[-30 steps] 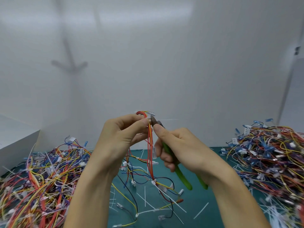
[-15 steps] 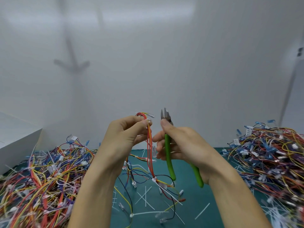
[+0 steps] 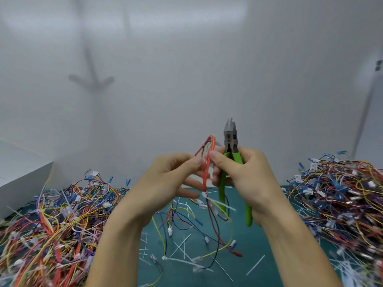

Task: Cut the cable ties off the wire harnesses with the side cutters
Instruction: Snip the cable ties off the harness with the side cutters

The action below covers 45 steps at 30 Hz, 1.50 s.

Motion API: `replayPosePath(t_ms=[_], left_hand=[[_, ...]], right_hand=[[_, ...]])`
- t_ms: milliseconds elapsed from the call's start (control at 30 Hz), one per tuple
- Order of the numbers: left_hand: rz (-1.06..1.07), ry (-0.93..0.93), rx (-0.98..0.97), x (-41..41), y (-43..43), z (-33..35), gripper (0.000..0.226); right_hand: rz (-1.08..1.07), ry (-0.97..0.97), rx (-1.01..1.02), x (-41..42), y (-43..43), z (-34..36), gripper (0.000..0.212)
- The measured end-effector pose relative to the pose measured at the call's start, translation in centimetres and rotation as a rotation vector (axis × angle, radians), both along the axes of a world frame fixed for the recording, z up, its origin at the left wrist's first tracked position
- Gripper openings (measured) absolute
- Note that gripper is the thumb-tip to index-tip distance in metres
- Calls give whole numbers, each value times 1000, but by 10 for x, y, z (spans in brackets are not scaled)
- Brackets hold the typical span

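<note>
Hanging over the worktop, a wire harness is pinched in the left hand and touched by the thumb of the right hand, which is clamped on the upturned side cutters, judged due to be swung down to the white cable tie below.

Left harness pile and right harness pile flank green mat; lane between passable, strewn with cut ties.

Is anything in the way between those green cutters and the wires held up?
Nothing visible. The side cutters in the right hand point up, just beside the wire harness pinched by the left hand.
</note>
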<state>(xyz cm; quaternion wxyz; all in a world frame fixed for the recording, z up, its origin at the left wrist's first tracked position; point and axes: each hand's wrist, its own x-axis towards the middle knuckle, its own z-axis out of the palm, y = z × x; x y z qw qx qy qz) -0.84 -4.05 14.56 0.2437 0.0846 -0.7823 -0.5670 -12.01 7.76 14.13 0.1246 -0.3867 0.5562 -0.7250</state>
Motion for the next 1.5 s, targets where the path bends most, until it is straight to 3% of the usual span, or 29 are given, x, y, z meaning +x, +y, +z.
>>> replayPosePath(t_ms=[233,333,533,633,733,833,933,1000,1067,1167,1400,1500], left_hand=[[-214,-76,-16,7,-2,-2,23],[-179,-53,35,0,3,-1,32],[-49,111,244,-8,4,-2,24],[49,194,347,-9,1,0,28],[123,281,476,-13,2,1,30],[180,363,541,-15,4,1,27],[213,387,554,-14,2,1,19],[215,383,559,-12,1,1,13],[220,377,547,-12,2,2,11],[212,357,517,-11,3,3,22],[204,334,464,-10,1,2,36],[199,335,457,-11,1,2,28]], right_hand=[[-119,-133,-30,-7,0,0,17],[-157,-159,-51,-8,-3,-2,20],[-88,-171,34,-13,-1,-4,21],[45,-88,152,-11,3,-2,32],[46,82,265,-6,4,-1,40],[-184,383,412,-3,3,-3,52],[-376,612,523,1,8,0,42],[-363,648,535,4,11,4,41],[-340,728,540,4,12,5,53],[-339,829,575,6,10,3,63],[-321,796,578,11,9,5,70],[-350,799,604,13,10,6,67]])
